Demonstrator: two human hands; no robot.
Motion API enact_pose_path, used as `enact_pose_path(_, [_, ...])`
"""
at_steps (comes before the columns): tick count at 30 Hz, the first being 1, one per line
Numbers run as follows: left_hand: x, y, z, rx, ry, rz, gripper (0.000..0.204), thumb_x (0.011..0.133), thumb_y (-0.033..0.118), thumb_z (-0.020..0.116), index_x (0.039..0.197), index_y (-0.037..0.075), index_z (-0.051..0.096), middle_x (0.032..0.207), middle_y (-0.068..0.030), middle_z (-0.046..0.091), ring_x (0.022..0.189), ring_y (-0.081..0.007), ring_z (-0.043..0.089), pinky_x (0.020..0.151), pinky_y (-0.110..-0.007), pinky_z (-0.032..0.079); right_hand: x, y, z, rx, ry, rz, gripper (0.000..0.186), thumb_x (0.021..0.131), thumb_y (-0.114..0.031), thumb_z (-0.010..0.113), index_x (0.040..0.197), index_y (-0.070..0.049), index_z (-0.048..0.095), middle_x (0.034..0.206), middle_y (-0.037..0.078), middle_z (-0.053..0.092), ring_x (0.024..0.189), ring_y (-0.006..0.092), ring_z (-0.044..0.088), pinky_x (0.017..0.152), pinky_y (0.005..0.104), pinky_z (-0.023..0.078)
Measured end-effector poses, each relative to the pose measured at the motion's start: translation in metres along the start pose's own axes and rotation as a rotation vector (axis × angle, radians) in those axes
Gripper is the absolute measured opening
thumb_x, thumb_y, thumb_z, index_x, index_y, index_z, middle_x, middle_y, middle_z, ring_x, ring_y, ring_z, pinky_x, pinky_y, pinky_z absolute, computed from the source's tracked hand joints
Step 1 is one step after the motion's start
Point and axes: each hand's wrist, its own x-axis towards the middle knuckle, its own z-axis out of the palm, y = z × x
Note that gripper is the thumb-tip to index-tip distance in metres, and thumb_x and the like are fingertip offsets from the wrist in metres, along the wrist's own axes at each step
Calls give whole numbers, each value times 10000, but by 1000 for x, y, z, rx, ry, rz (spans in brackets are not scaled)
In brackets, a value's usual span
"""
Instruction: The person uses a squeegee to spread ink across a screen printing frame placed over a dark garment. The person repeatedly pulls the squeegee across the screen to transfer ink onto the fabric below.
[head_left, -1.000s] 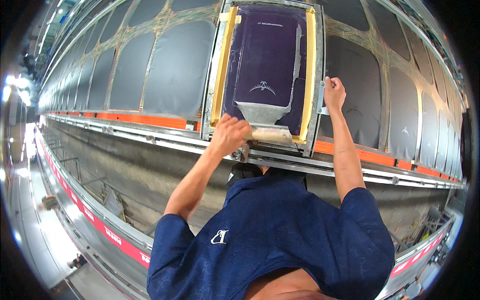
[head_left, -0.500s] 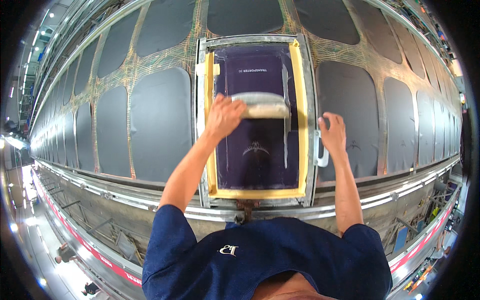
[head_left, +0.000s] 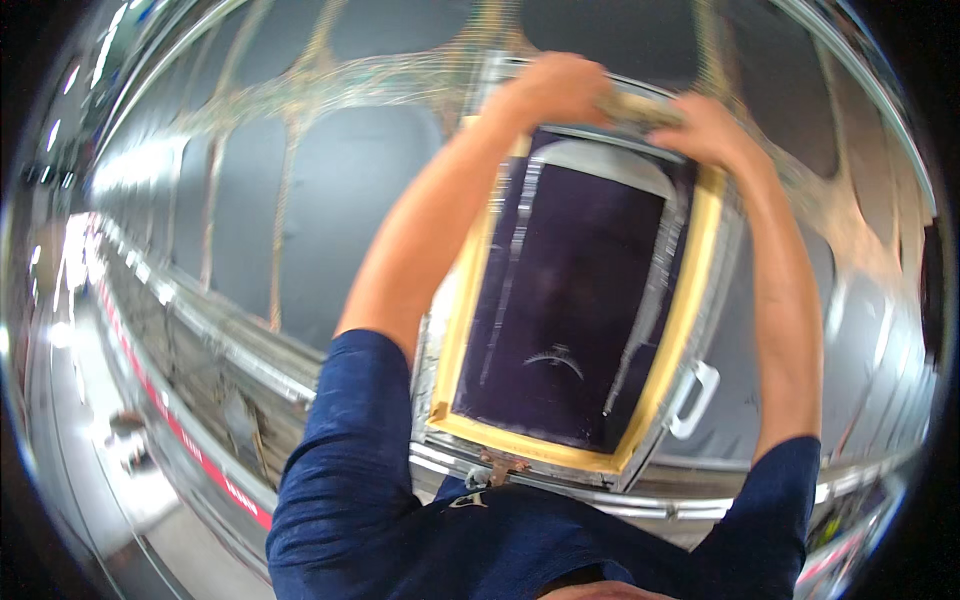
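Unfortunately, motion blur softens much of the view, so the blade of the squeegee (head_left: 632,108) is hard to make out, and I cannot tell whether it touches the dark screen (head_left: 590,270) beneath. The left hand (head_left: 563,90) hides the left end of the squeegee's pale handle, and its fingertips are turned out of sight; the left forearm also covers a part of the metal frame (head_left: 665,437) at its far left. Both hands are clamped on this handle, the left one with its back upward, the right hand (head_left: 712,132) with thumb and fingers around the right end. The two arms reach far forward, bent inward, so the hands stand near each other over the far end of the frame, where the squeegee is. Yellow tape (head_left: 688,290) lines the frame, which appears tilted in the view. A grey band (head_left: 600,160) curves across the far part of the screen, and a pale crescent mark (head_left: 556,362) shows toward the near end. On the right side is a white grip (head_left: 693,400), and dark panels (head_left: 345,190) cover the tabletop (head_left: 400,82) around.
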Motion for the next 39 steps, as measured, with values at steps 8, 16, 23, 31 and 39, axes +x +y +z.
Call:
enact_pose_path(8, [-60,44,47,12,-13,-177,467,707,579,812,942,176,811,919,-80,773,918,-291,744,776,-444,580,-49,-28,56,199,-6,-76,347,719,-184,813,1003,-2,730,867,159,737,817,293,712,764,413,524])
enact_pose_path(16, [-256,196,88,-39,105,-252,219,652,402,805,724,201,758,746,-50,734,732,-290,716,609,-458,506,-223,-120,182,53,171,-249,242,752,-186,778,854,8,674,789,231,666,807,475,626,727,525,482])
enact_pose_path(23, [-345,271,79,-9,64,-204,157,693,377,784,755,235,761,766,-2,727,820,-235,704,808,-452,430,-317,-176,221,74,170,-143,212,720,-138,749,853,7,671,761,248,646,783,481,606,715,550,445])
enact_pose_path(31, [-347,266,75,59,201,-152,112,671,275,715,698,166,712,721,-50,679,787,-287,688,715,-476,493,-324,-199,213,-9,306,-210,332,740,-184,792,1052,-94,725,945,179,695,947,407,631,842,506,495])
enact_pose_path(39, [-192,226,29,-146,3,-72,220,792,360,798,884,166,746,804,-23,706,810,-250,690,793,-412,473,-265,-82,114,-91,83,-26,331,804,-435,782,888,-118,731,820,116,720,847,331,689,845,454,472])
